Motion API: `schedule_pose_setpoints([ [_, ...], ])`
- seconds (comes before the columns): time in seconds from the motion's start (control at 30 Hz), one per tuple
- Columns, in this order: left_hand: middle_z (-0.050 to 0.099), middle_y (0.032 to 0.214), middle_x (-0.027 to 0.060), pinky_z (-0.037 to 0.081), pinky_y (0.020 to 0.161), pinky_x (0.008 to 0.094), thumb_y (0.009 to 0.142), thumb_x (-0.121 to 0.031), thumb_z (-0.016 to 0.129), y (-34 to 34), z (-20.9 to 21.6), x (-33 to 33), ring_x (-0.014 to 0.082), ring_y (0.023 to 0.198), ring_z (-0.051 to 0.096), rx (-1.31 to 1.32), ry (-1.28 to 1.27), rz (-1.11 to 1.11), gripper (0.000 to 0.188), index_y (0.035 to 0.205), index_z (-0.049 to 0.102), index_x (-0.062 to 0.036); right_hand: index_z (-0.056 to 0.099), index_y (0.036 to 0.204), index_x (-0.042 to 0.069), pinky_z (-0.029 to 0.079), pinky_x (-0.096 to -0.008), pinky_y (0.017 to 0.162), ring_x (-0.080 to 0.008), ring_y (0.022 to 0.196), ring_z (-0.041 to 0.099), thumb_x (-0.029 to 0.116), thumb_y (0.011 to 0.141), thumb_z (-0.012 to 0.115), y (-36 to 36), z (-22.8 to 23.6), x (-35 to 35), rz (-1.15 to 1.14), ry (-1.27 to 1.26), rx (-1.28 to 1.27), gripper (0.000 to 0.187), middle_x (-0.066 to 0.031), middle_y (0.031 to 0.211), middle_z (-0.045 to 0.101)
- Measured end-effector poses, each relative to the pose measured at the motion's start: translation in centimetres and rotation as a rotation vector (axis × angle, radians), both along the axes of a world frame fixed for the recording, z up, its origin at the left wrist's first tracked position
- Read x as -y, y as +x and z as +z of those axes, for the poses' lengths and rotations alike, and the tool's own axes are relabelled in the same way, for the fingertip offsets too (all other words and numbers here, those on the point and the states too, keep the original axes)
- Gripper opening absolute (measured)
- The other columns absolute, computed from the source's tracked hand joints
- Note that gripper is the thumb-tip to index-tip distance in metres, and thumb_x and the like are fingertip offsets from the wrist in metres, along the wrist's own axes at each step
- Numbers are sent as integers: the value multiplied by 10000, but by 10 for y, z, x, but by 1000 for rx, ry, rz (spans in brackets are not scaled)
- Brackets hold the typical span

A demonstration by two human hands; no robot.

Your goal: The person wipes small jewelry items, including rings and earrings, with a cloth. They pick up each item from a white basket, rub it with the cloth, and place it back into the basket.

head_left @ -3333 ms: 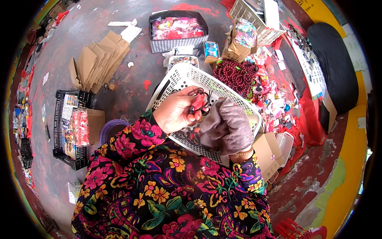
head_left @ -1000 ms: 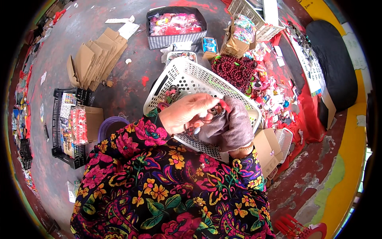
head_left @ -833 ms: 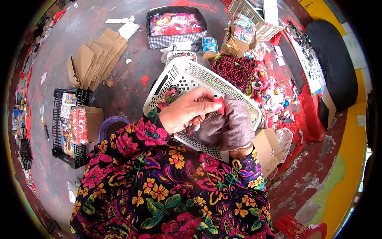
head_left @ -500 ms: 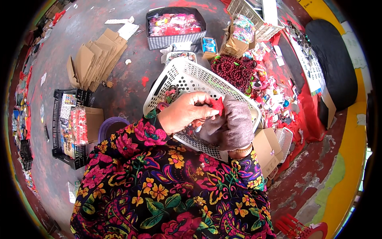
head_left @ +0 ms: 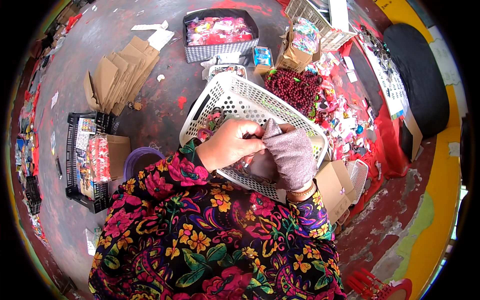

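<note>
My left hand is bare and curled, and it presses against my right hand, which wears a grey-purple knit glove. Both are closed together on a small item whose shape is hidden between the fingers. They hover over the near half of a white plastic lattice basket tilted on the floor; a few small dark and pink pieces lie in its left corner. Just beyond the basket is a heap of dark red beads. My floral sleeves fill the lower middle.
A stack of flattened cardboard lies at the upper left. Below it a black crate holds packets, next to a purple bucket. A dark bin of pink packets stands at the top. A cardboard box and red clutter sit to the right.
The small red piece that showed between my fingertips is now covered by my hands. Both hands stay pressed together over the basket and have shifted only slightly.
</note>
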State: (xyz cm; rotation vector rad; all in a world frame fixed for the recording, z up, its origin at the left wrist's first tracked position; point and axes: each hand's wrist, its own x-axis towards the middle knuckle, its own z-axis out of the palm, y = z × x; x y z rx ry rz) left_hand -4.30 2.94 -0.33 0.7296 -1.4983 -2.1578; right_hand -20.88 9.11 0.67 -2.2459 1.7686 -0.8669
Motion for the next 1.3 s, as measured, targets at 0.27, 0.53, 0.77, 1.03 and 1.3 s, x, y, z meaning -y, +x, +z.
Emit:
schedule_pose_setpoints([
  [0.27, 589, 702, 37, 416, 485, 197, 874, -46, 559, 0, 2, -1, 61, 556, 531, 48, 64, -73, 75, 844, 571, 22, 606, 783, 49, 465, -364, 573, -318, 625, 580, 151, 700, 625, -5, 5, -1, 67, 11, -242, 133, -117, 620, 559],
  [0.53, 607, 888, 76, 428, 517, 179, 940, -180, 469, 6, 0, 13, 105, 636, 574, -273, 512, 133, 246, 1145, 494, -45, 551, 997, 54, 462, -266, 701, -148, 783, 557, 288, 981, 341, 25, 32, -2, -155, 331, 1280, 315, -37, 875, 578],
  [0.77, 579, 1128, 147, 483, 624, 252, 958, -210, 425, 5, 1, 15, 188, 873, 626, -345, 570, 230, 315, 1238, 454, -68, 503, 1111, 32, 479, -288, 769, -175, 891, 570, 293, 981, 335, -1, -21, -9, -18, 568, 1874, 336, -74, 1000, 578],
  [1.03, 576, 1137, 143, 490, 564, 241, 965, -210, 421, 4, -6, 13, 214, 808, 653, -311, 493, 235, 245, 1156, 476, -66, 552, 906, 8, 457, -331, 678, -244, 767, 565, 71, 770, 553, -11, -27, -5, -19, 134, 684, 150, -99, 800, 584],
  [1.3, 590, 1117, 143, 403, 453, 201, 967, -208, 408, 3, -3, 16, 97, 559, 545, -409, 562, 387, 240, 1154, 473, -72, 547, 906, -1, 464, -378, 653, -330, 719, 559, 103, 745, 594, 2, -33, -1, -114, 178, 398, 198, -134, 770, 573],
])
